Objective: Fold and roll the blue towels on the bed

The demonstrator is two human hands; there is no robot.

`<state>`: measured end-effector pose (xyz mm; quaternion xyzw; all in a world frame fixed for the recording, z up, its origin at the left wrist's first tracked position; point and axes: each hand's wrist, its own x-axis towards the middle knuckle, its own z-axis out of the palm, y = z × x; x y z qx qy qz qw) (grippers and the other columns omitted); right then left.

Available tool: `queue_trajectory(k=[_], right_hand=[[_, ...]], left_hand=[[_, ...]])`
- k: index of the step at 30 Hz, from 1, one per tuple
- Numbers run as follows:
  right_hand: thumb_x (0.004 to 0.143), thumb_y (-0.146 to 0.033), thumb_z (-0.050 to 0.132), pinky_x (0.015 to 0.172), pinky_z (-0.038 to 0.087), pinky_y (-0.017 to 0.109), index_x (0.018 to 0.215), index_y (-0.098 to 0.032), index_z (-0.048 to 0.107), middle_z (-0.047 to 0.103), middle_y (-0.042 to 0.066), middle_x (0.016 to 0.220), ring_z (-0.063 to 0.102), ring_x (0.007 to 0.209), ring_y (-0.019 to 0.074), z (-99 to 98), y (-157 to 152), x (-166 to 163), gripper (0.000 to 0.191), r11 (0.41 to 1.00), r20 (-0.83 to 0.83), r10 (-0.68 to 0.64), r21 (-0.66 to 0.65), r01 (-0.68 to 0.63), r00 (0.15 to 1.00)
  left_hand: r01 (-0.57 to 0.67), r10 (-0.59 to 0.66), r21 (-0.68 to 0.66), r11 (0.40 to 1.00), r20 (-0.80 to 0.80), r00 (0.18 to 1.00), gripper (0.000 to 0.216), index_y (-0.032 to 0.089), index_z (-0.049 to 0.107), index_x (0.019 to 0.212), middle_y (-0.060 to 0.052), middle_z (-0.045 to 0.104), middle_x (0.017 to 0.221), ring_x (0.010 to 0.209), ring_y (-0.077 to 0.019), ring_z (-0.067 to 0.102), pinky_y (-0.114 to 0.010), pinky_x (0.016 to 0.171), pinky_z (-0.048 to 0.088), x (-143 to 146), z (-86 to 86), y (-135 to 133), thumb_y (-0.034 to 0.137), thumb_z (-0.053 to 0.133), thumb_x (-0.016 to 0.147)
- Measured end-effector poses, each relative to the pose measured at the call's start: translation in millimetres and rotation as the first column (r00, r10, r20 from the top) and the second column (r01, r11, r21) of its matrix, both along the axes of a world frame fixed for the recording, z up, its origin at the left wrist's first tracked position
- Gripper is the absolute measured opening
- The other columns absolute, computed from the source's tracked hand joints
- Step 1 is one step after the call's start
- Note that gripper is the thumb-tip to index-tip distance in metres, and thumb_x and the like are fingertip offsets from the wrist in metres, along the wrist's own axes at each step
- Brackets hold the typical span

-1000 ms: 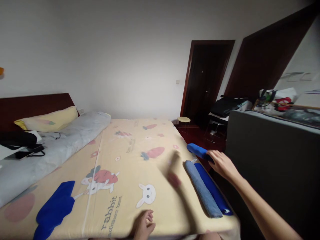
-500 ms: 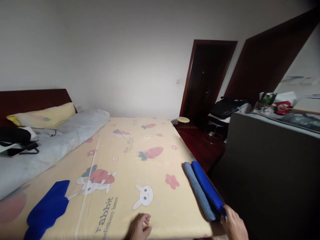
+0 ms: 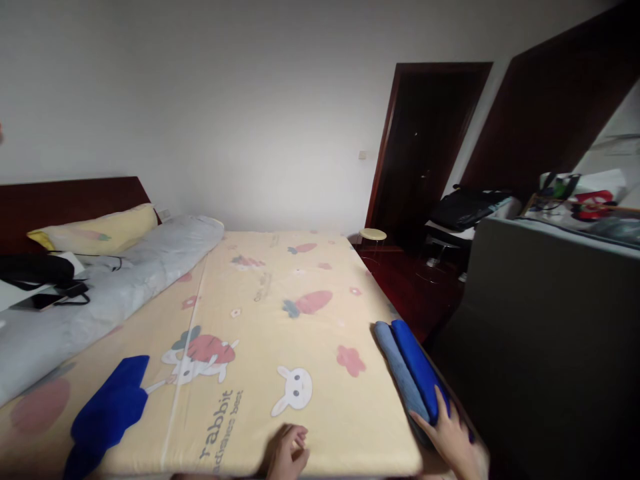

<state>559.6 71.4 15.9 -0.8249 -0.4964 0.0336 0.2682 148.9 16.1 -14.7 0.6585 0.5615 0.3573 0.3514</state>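
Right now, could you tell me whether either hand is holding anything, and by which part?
The right hand rests its fingers on the near end of the dark blue roll; a grip cannot be told. The left hand looks empty.

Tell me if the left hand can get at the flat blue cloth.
Probably yes: the left hand rests on the sheet's near edge, and nothing lies between it and the blue cloth.

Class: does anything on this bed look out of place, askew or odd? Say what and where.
One thing: a dark blue cloth lies loose and rumpled at the near left of the yellow rabbit-print sheet, while the dark blue rolled towel and light blue rolled towel sit together at the right edge, under the right hand.
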Motion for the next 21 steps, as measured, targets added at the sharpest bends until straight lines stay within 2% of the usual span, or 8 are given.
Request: queue_trajectory(k=[4, 7, 11, 14, 17, 21], right_hand=[[0.058, -0.085, 0.032, 0.095, 0.033, 0.069, 0.147, -0.022, 0.024, 0.022, 0.023, 0.152, 0.033, 0.131, 0.0539, -22.5, -3.7, 2.7, 0.109, 0.998, -0.027, -0.061, -0.005, 0.061, 0.998], [0.056, -0.083, 0.040, 0.094, 0.033, 0.070, 0.148, -0.023, 0.022, 0.019, 0.025, 0.152, 0.032, 0.130, 0.0553, -23.3, -8.4, 4.8, 0.112, 0.994, -0.036, -0.101, -0.052, 0.099, 0.994], [0.050, -0.079, 0.049, 0.089, 0.037, 0.069, 0.149, -0.021, 0.018, 0.028, 0.027, 0.146, 0.036, 0.128, 0.0551, -21.9, -7.7, 7.2, 0.119, 0.987, -0.055, -0.109, -0.126, 0.102, 0.992], [0.060, -0.073, 0.043, 0.087, 0.039, 0.067, 0.149, -0.019, 0.019, 0.040, 0.028, 0.136, 0.045, 0.121, 0.0542, -21.4, -6.6, 7.6, 0.107, 0.978, 0.027, -0.108, -0.175, 0.111, 0.994], [0.069, -0.067, 0.039, 0.087, 0.042, 0.061, 0.148, -0.014, 0.020, 0.051, 0.027, 0.123, 0.055, 0.112, 0.0489, -18.2, -8.3, 6.2, 0.097, 0.979, 0.111, -0.081, -0.177, 0.100, 0.991], [0.076, -0.061, 0.036, 0.085, 0.046, 0.055, 0.147, -0.013, 0.026, 0.056, 0.026, 0.113, 0.060, 0.105, 0.0448, -11.5, -12.2, 3.4, 0.086, 0.981, 0.187, -0.082, -0.158, 0.113, 0.979]], left_hand=[[-0.006, 0.007, -0.005, 1.000, 0.039, 0.999, 0.026, 0.023, 0.065, 0.093, -0.002, 0.064, 0.087, 0.079, -0.0142, 0.063, -0.023, 0.069, 0.052, 1.3, -4.5, -0.3, 0.015, 0.057, 0.070], [-0.012, 0.011, 0.015, 1.000, 0.055, 0.998, 0.024, 0.023, 0.065, 0.092, -0.002, 0.064, 0.087, 0.078, -0.0143, 0.063, -0.024, 0.068, 0.053, 2.6, -8.2, -0.3, 0.016, 0.057, 0.070], [-0.063, 0.061, 0.054, 0.997, 0.040, 0.997, 0.021, 0.023, 0.066, 0.090, -0.002, 0.064, 0.084, 0.076, -0.0147, 0.062, -0.024, 0.068, 0.053, 5.2, -12.5, -0.4, 0.020, 0.058, 0.071], [-0.067, 0.066, 0.081, 0.994, 0.016, 0.998, 0.021, 0.024, 0.066, 0.090, -0.002, 0.064, 0.082, 0.076, -0.0154, 0.063, -0.026, 0.071, 0.053, 6.1, -14.0, -0.6, 0.020, 0.058, 0.071], [-0.061, 0.061, 0.099, 0.993, 0.007, 0.998, 0.022, 0.024, 0.066, 0.090, -0.002, 0.064, 0.081, 0.076, -0.0157, 0.063, -0.027, 0.074, 0.053, 5.5, -12.6, -0.8, 0.019, 0.058, 0.070], [-0.033, 0.033, 0.069, 0.997, -0.005, 0.999, 0.023, 0.023, 0.066, 0.092, -0.002, 0.065, 0.083, 0.079, -0.0157, 0.064, -0.026, 0.074, 0.053, 3.2, -5.2, -1.3, 0.016, 0.056, 0.072]])
